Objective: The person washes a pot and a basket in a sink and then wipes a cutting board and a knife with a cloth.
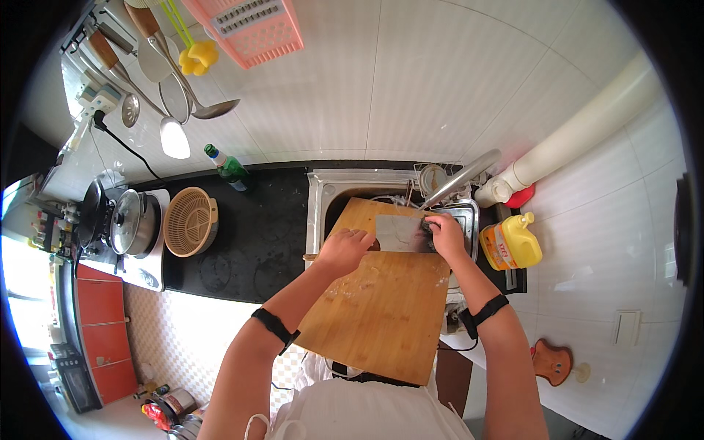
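Note:
My left hand (346,251) is closed around the brown handle of a cleaver (395,234). Its broad steel blade lies flat over a wooden cutting board (385,313) and points right. In my right hand (448,235) is a dark scouring pad (425,224), pressed against the far end of the blade; my fingers hide part of it. Wet drops and pale bits dot the board, which rests across the sink (330,190) and reaches towards my body. The metal faucet (462,179) slants over the board's back right corner.
Right of the sink stands a yellow pump bottle (511,242), near a white pipe (550,157). A metal tray (467,217) sits in the sink's right side. On the black counter (258,236) are a plastic colander (190,223), a green bottle (228,168) and a lidded pot (132,223).

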### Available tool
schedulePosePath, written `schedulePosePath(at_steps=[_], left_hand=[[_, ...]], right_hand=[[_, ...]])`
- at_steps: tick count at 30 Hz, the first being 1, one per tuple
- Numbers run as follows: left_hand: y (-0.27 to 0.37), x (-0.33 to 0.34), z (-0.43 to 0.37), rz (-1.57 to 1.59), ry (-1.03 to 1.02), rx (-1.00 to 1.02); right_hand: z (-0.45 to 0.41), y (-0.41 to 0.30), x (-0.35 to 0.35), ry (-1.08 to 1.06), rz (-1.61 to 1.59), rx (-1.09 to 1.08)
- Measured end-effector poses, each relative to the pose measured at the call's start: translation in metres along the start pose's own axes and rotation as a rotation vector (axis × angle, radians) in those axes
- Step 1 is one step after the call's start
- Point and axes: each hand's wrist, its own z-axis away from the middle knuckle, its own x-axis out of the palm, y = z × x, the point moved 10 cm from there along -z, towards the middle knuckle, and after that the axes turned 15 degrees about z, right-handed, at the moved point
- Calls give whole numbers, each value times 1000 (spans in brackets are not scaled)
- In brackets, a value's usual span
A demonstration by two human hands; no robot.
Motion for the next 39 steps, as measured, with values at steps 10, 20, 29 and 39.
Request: schedulePosePath(at_steps=[10,20,29,39], left_hand=[[1,5,-4,12,18,24],[-3,1,4,-6,23,10],[-3,3,3,-17,25,26],[-7,14,7,-21,-54,-83]], right_hand=[[3,-4,9,82,131,7],[6,-108,11,-17,101,-350],[17,-127,8,39,39,-383],[24,-11,-12,-22,352,-171]])
